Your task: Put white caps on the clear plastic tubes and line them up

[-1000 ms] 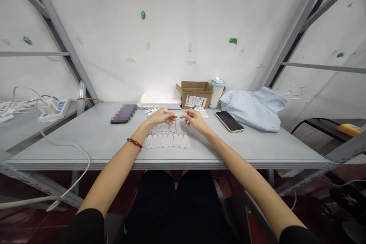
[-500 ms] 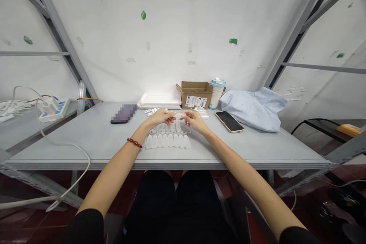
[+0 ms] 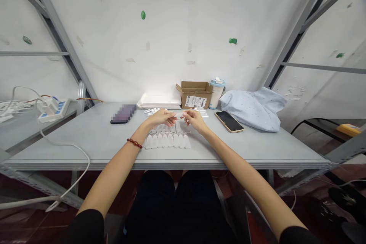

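Both my hands are raised a little over the middle of the grey table [image 3: 85,141]. My left hand [image 3: 163,116] and my right hand [image 3: 193,118] pinch the two ends of a small clear plastic tube [image 3: 179,114] held between them. Just below, on the table, lies a row of several white translucent oval pieces [image 3: 167,140]. Small white caps [image 3: 151,111] are scattered behind my left hand. A red bead bracelet sits on my left wrist.
A dark phone [image 3: 124,114] lies at the left, a second phone [image 3: 229,121] at the right beside a light blue cloth [image 3: 253,107]. A white tray [image 3: 158,101], a cardboard box [image 3: 196,95] and a cup [image 3: 216,93] stand at the back. A power strip [image 3: 53,108] with cables is far left.
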Motion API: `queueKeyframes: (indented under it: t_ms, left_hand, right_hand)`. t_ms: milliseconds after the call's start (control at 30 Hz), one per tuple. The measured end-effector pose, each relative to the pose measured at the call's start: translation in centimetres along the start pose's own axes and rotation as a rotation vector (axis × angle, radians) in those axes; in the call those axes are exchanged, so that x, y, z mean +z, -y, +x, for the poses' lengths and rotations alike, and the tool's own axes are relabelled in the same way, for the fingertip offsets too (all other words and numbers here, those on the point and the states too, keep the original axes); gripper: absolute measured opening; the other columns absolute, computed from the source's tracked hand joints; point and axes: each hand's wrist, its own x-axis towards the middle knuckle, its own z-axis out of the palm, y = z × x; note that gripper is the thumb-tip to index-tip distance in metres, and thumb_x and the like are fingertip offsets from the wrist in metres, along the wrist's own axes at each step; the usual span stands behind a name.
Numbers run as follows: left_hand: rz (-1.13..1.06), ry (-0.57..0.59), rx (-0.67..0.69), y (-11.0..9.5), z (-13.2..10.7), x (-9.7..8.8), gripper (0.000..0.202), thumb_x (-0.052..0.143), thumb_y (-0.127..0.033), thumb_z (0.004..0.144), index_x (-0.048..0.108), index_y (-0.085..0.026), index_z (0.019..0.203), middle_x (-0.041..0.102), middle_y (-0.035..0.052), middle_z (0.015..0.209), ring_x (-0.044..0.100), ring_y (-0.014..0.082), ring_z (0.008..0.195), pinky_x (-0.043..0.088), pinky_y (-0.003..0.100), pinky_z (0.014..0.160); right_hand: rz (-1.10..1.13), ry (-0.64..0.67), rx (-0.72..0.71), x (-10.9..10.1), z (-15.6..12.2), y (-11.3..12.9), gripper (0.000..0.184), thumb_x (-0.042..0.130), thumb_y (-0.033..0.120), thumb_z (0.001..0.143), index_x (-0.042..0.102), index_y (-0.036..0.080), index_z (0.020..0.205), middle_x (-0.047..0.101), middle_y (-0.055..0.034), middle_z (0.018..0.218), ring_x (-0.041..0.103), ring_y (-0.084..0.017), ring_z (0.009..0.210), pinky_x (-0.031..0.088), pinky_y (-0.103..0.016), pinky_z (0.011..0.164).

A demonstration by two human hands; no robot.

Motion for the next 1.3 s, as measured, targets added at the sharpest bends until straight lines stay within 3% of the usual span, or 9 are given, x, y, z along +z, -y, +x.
queueKeyframes:
  t_ms: [200,600,733,933,1200,1300]
  left_hand:
    - [0.022,-0.01,0.05,-0.22,-0.09,-0.09,0.043,0.075,-0.051,0.067,0.071,-0.009,0.074,0.066,0.0075,0.066,0.059,0.0131,0.061,0.05,0.028,0.063]
    - [0.349,-0.065,0.237,-0.06,-0.22,-0.02,0.029,0.07,-0.041,0.071,0.07,-0.014,0.061,0.068,0.0067,0.066,0.062,0.018,0.067,0.049,0.027,0.064]
    - [0.301,-0.033,0.215,0.16,-0.06,-0.03,0.031,0.069,-0.044,0.073,0.071,-0.014,0.069,0.069,0.0074,0.071,0.063,0.018,0.069,0.051,0.029,0.068]
    - [0.145,0.013,0.124,-0.22,-0.23,0.32,0.045,0.067,-0.056,0.072,0.069,-0.011,0.075,0.068,0.0104,0.079,0.062,0.0176,0.073,0.053,0.031,0.067]
    - [0.047,-0.045,0.025,-0.39,0.0,0.22,0.047,0.065,-0.058,0.073,0.067,-0.01,0.07,0.062,0.0066,0.064,0.057,0.0138,0.057,0.049,0.029,0.058]
    - [0.027,-0.039,0.014,-0.23,0.14,0.15,0.048,0.066,-0.057,0.072,0.066,-0.01,0.067,0.062,0.007,0.061,0.055,0.0129,0.055,0.048,0.028,0.057]
  right_hand:
    - [-0.024,0.019,-0.002,-0.19,0.12,-0.09,0.033,0.066,0.042,0.071,0.061,0.014,0.086,0.068,-0.0052,0.073,0.05,-0.008,0.05,0.043,-0.02,0.042]
    - [-0.1,0.037,0.09,-0.31,0.01,-0.08,0.042,0.062,0.053,0.075,0.052,0.016,0.059,0.056,-0.0012,0.054,0.046,-0.008,0.041,0.042,-0.022,0.039]
    - [-0.04,0.02,0.112,-0.19,-0.04,0.0,0.043,0.064,0.053,0.074,0.052,0.015,0.059,0.055,-0.0008,0.056,0.047,-0.008,0.04,0.042,-0.022,0.038]
    - [0.052,0.007,0.118,-0.03,-0.27,0.61,0.037,0.066,0.05,0.074,0.056,0.014,0.072,0.06,-0.0015,0.065,0.049,-0.007,0.045,0.046,-0.022,0.043]
    - [-0.117,0.02,-0.036,0.16,-0.14,0.42,0.04,0.067,0.047,0.069,0.061,0.014,0.091,0.058,0.002,0.063,0.049,-0.008,0.049,0.042,-0.02,0.041]
    - [-0.166,0.018,-0.066,0.21,-0.16,0.37,0.038,0.063,0.049,0.072,0.062,0.015,0.089,0.057,0.002,0.062,0.047,-0.009,0.048,0.04,-0.021,0.043]
